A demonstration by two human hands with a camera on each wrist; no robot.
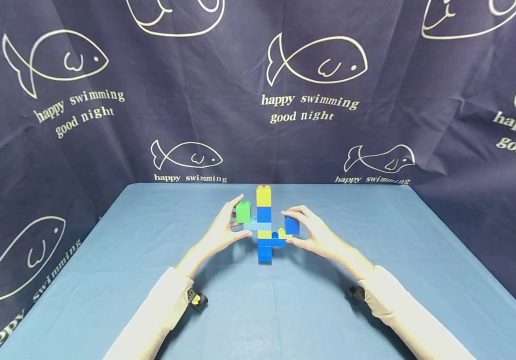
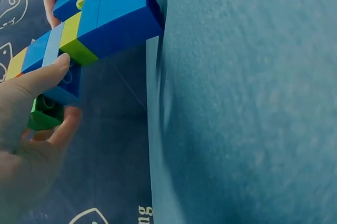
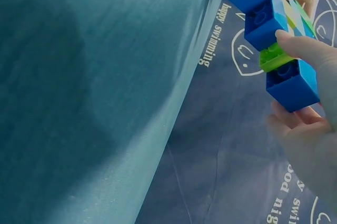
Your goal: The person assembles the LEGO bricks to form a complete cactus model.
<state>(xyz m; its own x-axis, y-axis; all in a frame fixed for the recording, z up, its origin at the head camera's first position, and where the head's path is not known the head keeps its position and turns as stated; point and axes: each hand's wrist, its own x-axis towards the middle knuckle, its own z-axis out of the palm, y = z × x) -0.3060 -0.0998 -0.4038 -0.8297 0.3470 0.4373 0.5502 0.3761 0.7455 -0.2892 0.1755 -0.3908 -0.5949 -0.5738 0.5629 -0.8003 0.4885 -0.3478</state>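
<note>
A tower of toy building bricks (image 1: 264, 215) stands upright on the table, blue at its base and yellow at its top. On its left a light blue brick (image 1: 253, 226) juts out, with a green brick (image 1: 243, 212) at its outer end. My left hand (image 1: 224, 230) grips this side, fingers round the green brick and thumb by the light blue brick's underside. Opposite, a blue arm (image 3: 266, 23) bears a lime brick (image 3: 274, 58). A blue brick (image 1: 292, 225) is at its outer end; my right hand (image 1: 312, 231) pinches it, thumb against the arm's underside.
A blue cloth covers the table (image 1: 267, 315). Behind it and along both sides hangs a dark curtain (image 1: 235, 110) with white fish drawings and lettering. Small dark wrist cameras (image 1: 198, 300) sit at the cuffs of the pale sleeves (image 1: 150, 310).
</note>
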